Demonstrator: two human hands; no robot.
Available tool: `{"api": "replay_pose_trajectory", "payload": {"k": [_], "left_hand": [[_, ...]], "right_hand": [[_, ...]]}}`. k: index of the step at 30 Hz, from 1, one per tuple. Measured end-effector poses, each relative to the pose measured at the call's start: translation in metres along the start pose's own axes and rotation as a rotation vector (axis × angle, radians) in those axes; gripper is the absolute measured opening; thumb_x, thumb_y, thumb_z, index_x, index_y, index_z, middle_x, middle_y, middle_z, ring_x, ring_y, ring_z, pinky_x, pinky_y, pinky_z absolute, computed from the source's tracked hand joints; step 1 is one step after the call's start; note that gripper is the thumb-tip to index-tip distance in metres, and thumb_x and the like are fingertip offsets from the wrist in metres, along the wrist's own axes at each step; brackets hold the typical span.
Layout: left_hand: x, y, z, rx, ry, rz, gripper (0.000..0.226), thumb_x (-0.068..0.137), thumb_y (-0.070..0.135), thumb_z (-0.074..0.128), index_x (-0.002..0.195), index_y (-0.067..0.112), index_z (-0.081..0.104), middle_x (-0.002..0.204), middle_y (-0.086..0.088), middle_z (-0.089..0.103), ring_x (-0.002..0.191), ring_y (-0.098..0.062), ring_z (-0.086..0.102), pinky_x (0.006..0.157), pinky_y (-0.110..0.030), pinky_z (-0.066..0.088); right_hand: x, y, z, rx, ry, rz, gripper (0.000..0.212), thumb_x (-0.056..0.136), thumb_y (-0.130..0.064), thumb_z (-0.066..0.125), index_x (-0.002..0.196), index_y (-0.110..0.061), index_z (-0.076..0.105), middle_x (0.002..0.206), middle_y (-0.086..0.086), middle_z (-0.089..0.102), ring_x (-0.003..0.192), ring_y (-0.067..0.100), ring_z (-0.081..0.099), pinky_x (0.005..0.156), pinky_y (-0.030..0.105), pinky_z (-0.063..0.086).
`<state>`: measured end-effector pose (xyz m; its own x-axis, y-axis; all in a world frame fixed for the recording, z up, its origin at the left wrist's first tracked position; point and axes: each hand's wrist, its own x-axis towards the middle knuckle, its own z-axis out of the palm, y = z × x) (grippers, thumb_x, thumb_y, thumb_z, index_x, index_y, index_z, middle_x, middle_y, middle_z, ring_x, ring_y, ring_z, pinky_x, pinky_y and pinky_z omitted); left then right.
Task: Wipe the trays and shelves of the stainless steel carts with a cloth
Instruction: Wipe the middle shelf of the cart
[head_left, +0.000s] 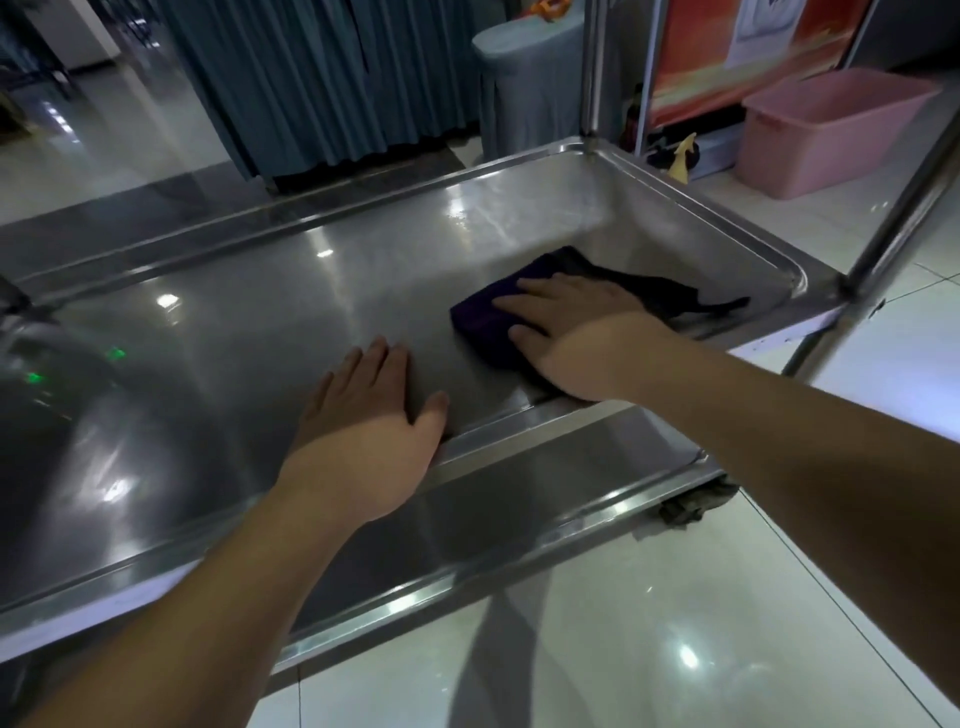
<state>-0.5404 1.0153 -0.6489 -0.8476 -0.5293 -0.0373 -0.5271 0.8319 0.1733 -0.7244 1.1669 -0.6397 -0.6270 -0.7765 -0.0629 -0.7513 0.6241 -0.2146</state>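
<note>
A stainless steel cart tray (249, 312) fills the middle of the view, shallow and shiny with a raised rim. A dark purple cloth (480, 319) lies folded on its right part, its loose end trailing toward the right corner. My right hand (571, 332) presses flat on the cloth, fingers spread and pointing left. My left hand (369, 410) rests flat on the tray floor by the near rim, fingers apart, holding nothing. A lower shelf (519, 519) of the same cart shows beneath the near rim.
Steel cart posts (904, 208) rise at the right corners. A pink plastic tub (826, 135) stands on the tiled floor (675, 623) beyond the cart, near a yellow-nozzled spray bottle (683, 156). Teal curtains (322, 78) and a draped round stand (524, 83) sit behind.
</note>
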Motion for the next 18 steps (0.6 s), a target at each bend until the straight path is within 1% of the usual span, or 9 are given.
{"api": "replay_pose_trajectory", "payload": {"k": [2, 4, 6, 8, 10, 12, 14, 16, 18], "left_hand": [[0.001, -0.001, 0.000, 0.005, -0.001, -0.001, 0.073, 0.101, 0.062, 0.028, 0.164, 0.029, 0.012, 0.173, 0.008, 0.004, 0.158, -0.012, 0.001, 0.127, -0.036, 0.004], [0.001, -0.002, 0.000, 0.002, -0.007, -0.001, 0.075, 0.099, 0.064, 0.028, 0.164, 0.030, 0.012, 0.172, 0.010, 0.005, 0.158, -0.011, 0.002, 0.127, -0.036, 0.004], [0.002, -0.003, 0.001, -0.001, 0.003, 0.001, 0.076, 0.098, 0.065, 0.029, 0.164, 0.030, 0.014, 0.172, 0.010, 0.006, 0.158, -0.012, 0.003, 0.128, -0.035, 0.005], [0.001, -0.003, 0.001, -0.006, 0.014, -0.001, 0.076, 0.098, 0.064, 0.030, 0.164, 0.030, 0.015, 0.172, 0.010, 0.007, 0.158, -0.011, 0.004, 0.128, -0.035, 0.005], [0.001, -0.004, 0.002, -0.002, 0.016, -0.001, 0.075, 0.099, 0.064, 0.031, 0.164, 0.031, 0.014, 0.172, 0.010, 0.006, 0.158, -0.011, 0.003, 0.128, -0.035, 0.005], [0.001, -0.003, 0.001, 0.003, 0.004, 0.001, 0.075, 0.099, 0.064, 0.029, 0.164, 0.030, 0.013, 0.172, 0.010, 0.005, 0.158, -0.011, 0.003, 0.128, -0.036, 0.006], [0.001, -0.003, 0.000, 0.016, -0.001, 0.005, 0.076, 0.098, 0.064, 0.028, 0.164, 0.030, 0.011, 0.172, 0.010, 0.005, 0.158, -0.011, 0.002, 0.128, -0.036, 0.006], [0.000, -0.003, -0.001, 0.026, 0.002, 0.004, 0.075, 0.099, 0.064, 0.027, 0.164, 0.030, 0.010, 0.172, 0.011, 0.004, 0.158, -0.010, 0.002, 0.128, -0.035, 0.005], [-0.001, -0.002, -0.003, 0.040, -0.005, 0.005, 0.074, 0.100, 0.063, 0.026, 0.164, 0.030, 0.008, 0.172, 0.012, 0.003, 0.158, -0.008, 0.001, 0.128, -0.033, 0.004]], "right_hand": [[0.004, 0.002, 0.000, 0.028, -0.015, -0.053, 0.053, 0.107, -0.055, 0.023, 0.159, -0.046, 0.024, 0.170, -0.015, 0.017, 0.158, 0.018, 0.013, 0.128, 0.045, 0.011], [0.008, 0.017, -0.004, 0.028, -0.014, -0.026, 0.053, 0.108, -0.055, 0.022, 0.159, -0.046, 0.024, 0.170, -0.014, 0.018, 0.158, 0.018, 0.013, 0.128, 0.044, 0.011], [0.015, 0.043, -0.010, -0.012, 0.038, 0.082, 0.053, 0.108, -0.052, 0.021, 0.160, -0.042, 0.027, 0.170, -0.010, 0.021, 0.157, 0.022, 0.018, 0.127, 0.046, 0.014], [0.020, 0.075, -0.020, -0.048, 0.085, 0.213, 0.053, 0.109, -0.049, 0.021, 0.160, -0.037, 0.029, 0.170, -0.007, 0.024, 0.155, 0.025, 0.021, 0.126, 0.051, 0.015], [0.024, 0.103, -0.029, -0.038, 0.100, 0.354, 0.054, 0.109, -0.048, 0.021, 0.161, -0.036, 0.027, 0.170, -0.006, 0.022, 0.157, 0.028, 0.016, 0.125, 0.058, 0.008], [0.033, 0.120, -0.033, -0.020, 0.094, 0.454, 0.054, 0.108, -0.047, 0.022, 0.161, -0.037, 0.024, 0.171, -0.003, 0.019, 0.158, 0.034, 0.007, 0.124, 0.062, 0.002], [0.045, 0.123, -0.035, -0.018, 0.104, 0.466, 0.053, 0.108, -0.045, 0.024, 0.159, -0.034, 0.026, 0.168, 0.002, 0.022, 0.157, 0.041, 0.005, 0.124, 0.063, 0.003], [0.061, 0.123, -0.034, -0.023, 0.099, 0.429, 0.055, 0.104, -0.046, 0.022, 0.156, -0.029, 0.032, 0.165, 0.005, 0.027, 0.156, 0.043, 0.009, 0.123, 0.065, 0.006], [0.078, 0.118, -0.038, -0.030, 0.052, 0.378, 0.061, 0.100, -0.049, 0.021, 0.155, -0.026, 0.036, 0.165, 0.007, 0.029, 0.154, 0.043, 0.016, 0.121, 0.067, 0.011]]}}
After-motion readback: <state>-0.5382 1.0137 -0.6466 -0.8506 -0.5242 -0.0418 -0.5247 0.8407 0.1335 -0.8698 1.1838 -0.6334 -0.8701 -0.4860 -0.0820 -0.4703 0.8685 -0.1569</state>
